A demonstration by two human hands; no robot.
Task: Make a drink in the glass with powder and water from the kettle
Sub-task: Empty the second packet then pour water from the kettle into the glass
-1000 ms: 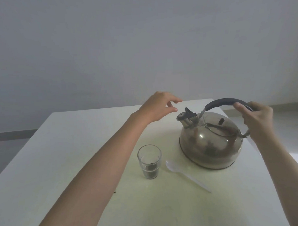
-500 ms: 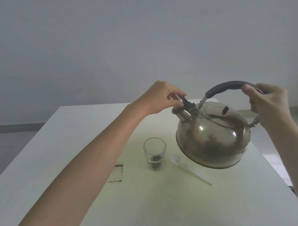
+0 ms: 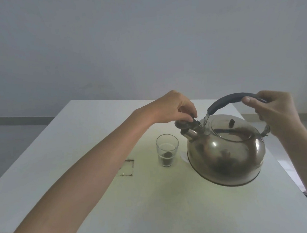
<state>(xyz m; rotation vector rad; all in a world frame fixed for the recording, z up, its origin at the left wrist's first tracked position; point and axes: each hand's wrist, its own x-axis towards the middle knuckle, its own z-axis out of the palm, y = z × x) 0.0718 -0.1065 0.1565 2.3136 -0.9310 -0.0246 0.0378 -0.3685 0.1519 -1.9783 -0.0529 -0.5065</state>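
Your right hand is wrapped around the far right end of the dark handle of the kettle, fingers curled under it and thumb on top. The kettle hangs clear of the table, tipped down to the left so its spout points toward the glass. Its round base faces you and to the right, and the lid with its small dark knob sits in place on top.

Your left hand reaches across from the left, thumb and fingertips pinched on the spout cap, which stands lifted above the spout mouth. The other fingers are curled in above it.

The glass stands upright on the table just left of the kettle, below and a little left of the spout, apart from it. A shallow layer of dark powder lies in its bottom.

Just right of the glass a pale bit of a spoon shows at the kettle's edge; the rest is hidden behind the kettle. Left of the glass, a small square cutout marks the tabletop beside your left forearm.
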